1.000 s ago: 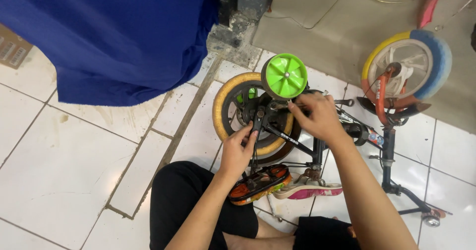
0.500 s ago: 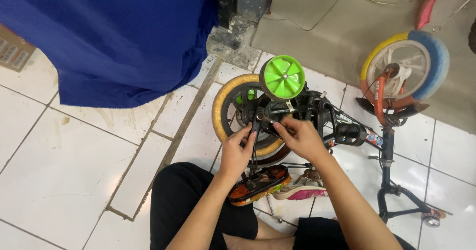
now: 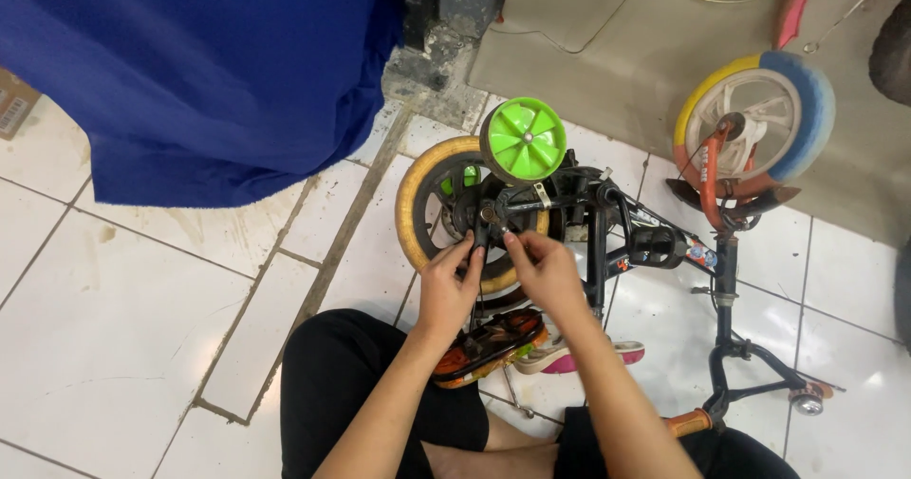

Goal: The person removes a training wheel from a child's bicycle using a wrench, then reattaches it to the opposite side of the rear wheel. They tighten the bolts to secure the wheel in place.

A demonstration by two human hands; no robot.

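My right hand (image 3: 541,268) came down from the frame; both hands, left hand (image 3: 451,284) too, now pinch the chain (image 3: 477,251) mid-frame.

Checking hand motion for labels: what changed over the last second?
The right hand came off the frame to the right of the rear wheel, back toward the person and leftward. Its fingers now meet the left hand at the same spot by the rear wheel. What they pinch is too small to tell. The left hand hardly moved. Bike, green training wheel and blue cloth stayed put.
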